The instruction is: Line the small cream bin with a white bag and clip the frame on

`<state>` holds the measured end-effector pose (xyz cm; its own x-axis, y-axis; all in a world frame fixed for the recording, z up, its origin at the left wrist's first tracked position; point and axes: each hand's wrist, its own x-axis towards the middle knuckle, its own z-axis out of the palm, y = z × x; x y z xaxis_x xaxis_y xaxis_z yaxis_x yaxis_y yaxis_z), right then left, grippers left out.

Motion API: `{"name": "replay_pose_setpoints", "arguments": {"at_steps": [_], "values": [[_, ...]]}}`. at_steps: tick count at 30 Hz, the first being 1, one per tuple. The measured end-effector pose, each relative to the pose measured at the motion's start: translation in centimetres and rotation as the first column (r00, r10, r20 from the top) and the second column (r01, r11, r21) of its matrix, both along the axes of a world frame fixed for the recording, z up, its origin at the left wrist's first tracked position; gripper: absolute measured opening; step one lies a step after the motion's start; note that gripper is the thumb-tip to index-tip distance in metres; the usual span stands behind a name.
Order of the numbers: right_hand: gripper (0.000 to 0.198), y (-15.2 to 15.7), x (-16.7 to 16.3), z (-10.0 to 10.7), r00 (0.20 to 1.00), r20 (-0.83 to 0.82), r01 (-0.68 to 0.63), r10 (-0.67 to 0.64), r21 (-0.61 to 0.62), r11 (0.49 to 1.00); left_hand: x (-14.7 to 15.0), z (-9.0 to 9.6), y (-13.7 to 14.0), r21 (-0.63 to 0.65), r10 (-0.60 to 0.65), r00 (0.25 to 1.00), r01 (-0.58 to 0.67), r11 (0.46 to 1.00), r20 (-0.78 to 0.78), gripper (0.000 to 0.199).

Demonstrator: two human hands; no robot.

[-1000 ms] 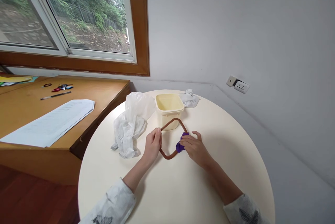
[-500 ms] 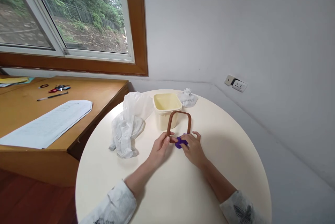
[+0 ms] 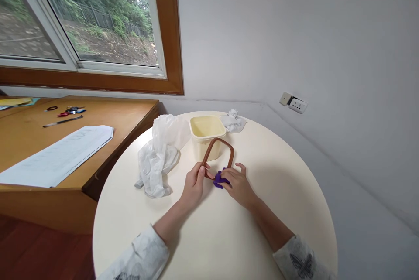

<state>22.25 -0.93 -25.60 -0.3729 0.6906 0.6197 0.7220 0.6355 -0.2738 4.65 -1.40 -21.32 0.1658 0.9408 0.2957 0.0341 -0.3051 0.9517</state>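
Note:
A brown, rounded rectangular frame (image 3: 208, 151) stands tilted above the round table (image 3: 209, 236). My left hand (image 3: 194, 184) is closed on its lower left corner, thumb in front. My right hand (image 3: 240, 187) pinches a crumpled purple cloth (image 3: 219, 179) against the bottom bar of the frame. The fingers of that hand are bent over the cloth, and one finger sticks out to the right. Cloth and fingers hide part of the lower bar. Just behind the frame is a pale yellow plastic tub (image 3: 200, 145), open at the top.
Crumpled white plastic bags (image 3: 159, 162) lie left of the tub, and a smaller knotted bag (image 3: 233, 122) lies behind it to the right. On the wooden desk (image 3: 137, 118) at left are papers (image 3: 65, 153), a pen (image 3: 62, 121) and red-handled scissors (image 3: 63, 114).
The frame has tipped over to the left, and its lower end has shifted slightly left and toward me. Both hands have moved a little with it, the purple cloth still at the bottom bar.

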Motion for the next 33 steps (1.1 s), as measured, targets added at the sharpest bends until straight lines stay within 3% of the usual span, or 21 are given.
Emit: {"name": "replay_pose_setpoints", "arguments": {"at_steps": [12, 23, 29, 33], "values": [[0.03, 0.8, 1.3, -0.9, 0.998, 0.065, -0.021, 0.019, 0.035, 0.999, -0.3, 0.3, 0.2, 0.026, 0.178, 0.98, -0.176, 0.984, -0.088, 0.037], [0.029, 0.4, 1.2, 0.0, 0.994, 0.107, -0.017, 0.01, 0.064, 0.998, -1.0, 0.8, 0.9, -0.039, 0.333, 0.918, -0.348, 0.937, -0.214, 0.04], [0.024, 0.1, 0.8, 0.0, 0.997, 0.081, -0.006, 0.003, 0.037, 0.999, -1.0, 1.1, 0.5, -0.018, 0.278, 0.958, -0.279, 0.96, -0.065, 0.042], [0.017, -0.3, 0.4, 0.3, 0.999, 0.044, 0.017, -0.018, 0.023, 1.0, 0.0, 0.5, -0.2, -0.091, 0.102, 0.994, -0.097, 0.991, 0.041, 0.051]]}}
